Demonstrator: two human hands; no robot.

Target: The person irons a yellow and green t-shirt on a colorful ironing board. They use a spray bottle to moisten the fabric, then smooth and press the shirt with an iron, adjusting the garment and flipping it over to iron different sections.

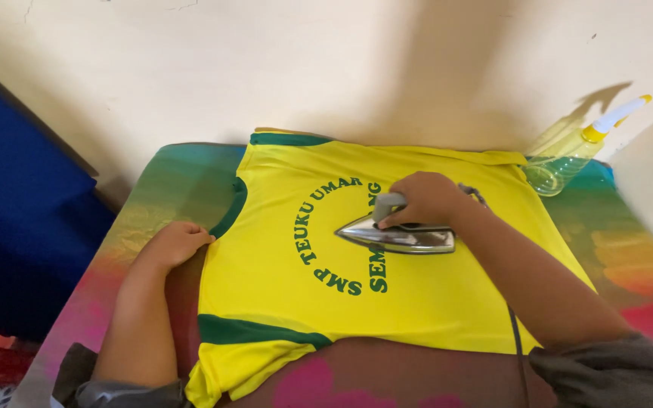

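Observation:
A yellow shirt (pixel 417 302) with green trim and a ring of green lettering lies flat on a rainbow-coloured ironing surface (pixel 168 189). My right hand (pixel 425 198) grips the grey handle of a metal iron (pixel 402 238), which rests on the lettering with its tip pointing left. Fingers curled, my left hand (pixel 175 243) presses down on the shirt's left edge near the green collar. The iron's dark cord (pixel 518 347) runs down beside my right forearm.
A clear spray bottle (pixel 568 155) with a yellow and white nozzle lies tilted at the shirt's far right corner. A cream wall rises behind the surface. Blue fabric (pixel 17 219) sits at the left, with a red patterned item at the lower left corner.

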